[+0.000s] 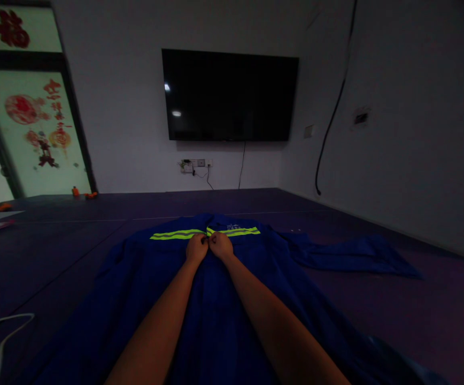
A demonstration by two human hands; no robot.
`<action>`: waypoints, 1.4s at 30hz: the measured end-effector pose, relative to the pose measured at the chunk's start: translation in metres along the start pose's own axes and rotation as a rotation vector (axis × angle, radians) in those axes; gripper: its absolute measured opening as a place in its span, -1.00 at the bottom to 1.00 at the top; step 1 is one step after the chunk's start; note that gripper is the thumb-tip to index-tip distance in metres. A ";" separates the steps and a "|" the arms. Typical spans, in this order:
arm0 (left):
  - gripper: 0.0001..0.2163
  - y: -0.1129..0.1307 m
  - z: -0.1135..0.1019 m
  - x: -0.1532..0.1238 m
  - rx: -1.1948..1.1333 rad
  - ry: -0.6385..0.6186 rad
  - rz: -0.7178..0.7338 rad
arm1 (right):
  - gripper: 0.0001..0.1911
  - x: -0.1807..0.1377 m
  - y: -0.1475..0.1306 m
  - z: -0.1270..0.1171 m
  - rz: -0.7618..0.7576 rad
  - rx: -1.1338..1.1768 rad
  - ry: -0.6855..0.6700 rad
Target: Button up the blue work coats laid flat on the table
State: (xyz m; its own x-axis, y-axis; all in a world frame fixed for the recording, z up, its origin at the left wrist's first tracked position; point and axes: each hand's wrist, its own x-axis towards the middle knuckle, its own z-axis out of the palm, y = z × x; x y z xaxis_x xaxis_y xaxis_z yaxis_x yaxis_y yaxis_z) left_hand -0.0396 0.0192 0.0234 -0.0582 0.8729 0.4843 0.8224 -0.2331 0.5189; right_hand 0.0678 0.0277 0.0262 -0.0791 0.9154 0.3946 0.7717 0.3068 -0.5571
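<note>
A blue work jacket [224,310] with a yellow-green and grey reflective stripe across the chest lies spread out, front side up. Both my hands meet at its front opening, right by the stripe. My left hand [196,248] is closed, its fingers pinching the jacket's front edge. Close beside it, my right hand [221,245] also pinches the cloth, lifting the stripe a little at the middle. Whatever small part sits between the fingertips is hidden. One sleeve [356,254] stretches out to the right.
The jacket lies on a dark purple floor [55,240]. A black television [232,96] hangs on the far wall above sockets [200,163]. A black cable [330,123] dangles at right. Small orange objects [75,191] stand near the glass door [35,128]. A white cord [3,342] lies at lower left.
</note>
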 end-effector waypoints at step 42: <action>-0.77 -0.004 0.001 0.002 -0.090 -0.051 0.000 | -0.86 0.003 0.004 0.002 0.020 -0.037 -0.043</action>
State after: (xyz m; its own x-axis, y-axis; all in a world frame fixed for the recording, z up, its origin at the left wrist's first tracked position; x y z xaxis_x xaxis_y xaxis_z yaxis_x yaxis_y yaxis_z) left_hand -0.0424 0.0219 0.0217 -0.0277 0.8930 0.4491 0.7680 -0.2685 0.5814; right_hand 0.0690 0.0323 0.0234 -0.0897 0.9320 0.3511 0.7964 0.2788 -0.5367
